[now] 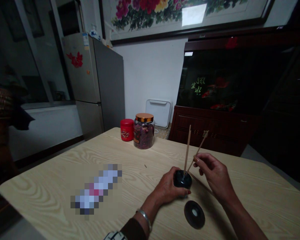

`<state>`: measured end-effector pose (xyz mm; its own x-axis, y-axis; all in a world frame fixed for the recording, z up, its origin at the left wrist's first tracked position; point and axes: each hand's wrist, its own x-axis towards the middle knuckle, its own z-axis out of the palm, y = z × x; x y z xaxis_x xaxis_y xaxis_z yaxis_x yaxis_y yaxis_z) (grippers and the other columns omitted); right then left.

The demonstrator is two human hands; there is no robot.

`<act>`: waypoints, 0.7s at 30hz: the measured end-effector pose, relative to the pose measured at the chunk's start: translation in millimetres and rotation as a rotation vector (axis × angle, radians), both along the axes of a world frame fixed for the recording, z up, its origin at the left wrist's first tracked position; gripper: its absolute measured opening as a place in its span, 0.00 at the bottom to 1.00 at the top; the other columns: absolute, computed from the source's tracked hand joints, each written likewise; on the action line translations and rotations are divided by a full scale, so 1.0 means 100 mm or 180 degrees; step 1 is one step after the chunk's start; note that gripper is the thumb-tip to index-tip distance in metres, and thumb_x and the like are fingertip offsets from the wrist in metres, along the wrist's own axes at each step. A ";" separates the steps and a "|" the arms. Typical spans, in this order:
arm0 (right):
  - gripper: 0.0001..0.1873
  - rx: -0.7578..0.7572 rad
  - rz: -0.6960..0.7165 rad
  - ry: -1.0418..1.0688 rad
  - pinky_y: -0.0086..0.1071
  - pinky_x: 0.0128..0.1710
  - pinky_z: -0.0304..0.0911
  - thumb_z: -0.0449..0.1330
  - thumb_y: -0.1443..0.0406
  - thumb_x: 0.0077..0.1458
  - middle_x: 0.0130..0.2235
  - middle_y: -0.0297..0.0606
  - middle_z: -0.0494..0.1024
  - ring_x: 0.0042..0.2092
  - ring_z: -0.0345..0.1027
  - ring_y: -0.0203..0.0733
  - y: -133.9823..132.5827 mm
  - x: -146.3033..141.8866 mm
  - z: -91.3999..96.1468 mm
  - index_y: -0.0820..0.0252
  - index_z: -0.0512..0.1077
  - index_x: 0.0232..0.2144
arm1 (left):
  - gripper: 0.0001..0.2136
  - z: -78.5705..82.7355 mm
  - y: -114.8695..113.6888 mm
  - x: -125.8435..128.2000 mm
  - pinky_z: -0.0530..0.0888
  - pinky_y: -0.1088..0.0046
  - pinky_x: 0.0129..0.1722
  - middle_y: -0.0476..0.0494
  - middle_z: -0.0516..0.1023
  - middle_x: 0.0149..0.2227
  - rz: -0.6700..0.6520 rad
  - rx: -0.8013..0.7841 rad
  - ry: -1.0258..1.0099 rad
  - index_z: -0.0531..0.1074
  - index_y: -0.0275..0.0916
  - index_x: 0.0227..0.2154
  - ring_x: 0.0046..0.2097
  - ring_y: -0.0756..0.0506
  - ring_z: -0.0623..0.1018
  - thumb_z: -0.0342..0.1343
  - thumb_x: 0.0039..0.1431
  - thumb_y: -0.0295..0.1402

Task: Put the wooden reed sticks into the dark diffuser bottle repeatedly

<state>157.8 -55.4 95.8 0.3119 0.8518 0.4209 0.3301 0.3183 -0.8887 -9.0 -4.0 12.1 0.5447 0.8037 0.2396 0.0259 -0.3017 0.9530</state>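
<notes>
My left hand is wrapped round a small, dark, glossy round pot and keeps it on the table. Several thin wooden sticks stand nearly upright out of the pot's opening. Between thumb and fingers, my right hand pinches another thin wooden stick, which leans to the right. Its lower end reaches the pot mouth; how deep it goes is hidden. Just in front of the pot, a dark round disc with a pale centre lies flat on the table.
A pixelated oblong item lies on the wooden table to the left. At the far edge stand a red canister and a glass jar with a copper-coloured lid. Part of another person shows at the left edge.
</notes>
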 end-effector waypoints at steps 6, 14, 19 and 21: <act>0.16 -0.0440 0.0319 -0.0582 0.31 0.27 0.61 0.59 0.52 0.56 0.32 0.37 0.76 0.31 0.69 0.41 0.07 0.09 -0.07 0.59 0.73 0.35 | 0.30 0.01 -0.02 0.00 0.67 0.72 0.40 0.47 0.75 0.40 0.0019 0.0008 -0.0002 0.70 0.38 0.47 0.41 0.45 0.72 0.73 0.39 0.36; 0.04 -0.1941 -0.0011 -0.3056 0.32 0.32 0.55 0.58 0.65 0.50 0.31 0.38 0.79 0.34 0.70 0.43 0.07 0.90 -0.36 0.56 0.73 0.27 | 0.30 -0.02 0.01 0.01 0.68 0.74 0.39 0.47 0.75 0.40 -0.0039 -0.0113 -0.0030 0.69 0.38 0.47 0.41 0.45 0.73 0.73 0.38 0.35; 0.07 -0.2301 -0.0103 -0.3417 0.33 0.31 0.51 0.60 0.67 0.46 0.36 0.41 0.80 0.38 0.71 0.47 0.09 1.00 -0.63 0.56 0.75 0.30 | 0.30 -0.05 0.02 0.01 0.68 0.74 0.38 0.47 0.75 0.40 -0.0049 -0.0107 -0.0038 0.69 0.38 0.47 0.41 0.46 0.73 0.73 0.39 0.36; 0.07 -0.2277 -0.0101 -0.3390 0.32 0.31 0.51 0.59 0.68 0.46 0.35 0.42 0.79 0.38 0.71 0.47 0.11 1.00 -0.66 0.57 0.76 0.30 | 0.31 -0.04 0.02 0.01 0.68 0.74 0.38 0.48 0.75 0.40 -0.0037 -0.0095 -0.0014 0.69 0.39 0.47 0.41 0.46 0.73 0.73 0.38 0.35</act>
<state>257.4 -44.8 29.5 0.1296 0.9890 -0.0720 0.9785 -0.1393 -0.1518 -7.7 -2.2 7.7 0.5531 0.8041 0.2180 0.0183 -0.2733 0.9618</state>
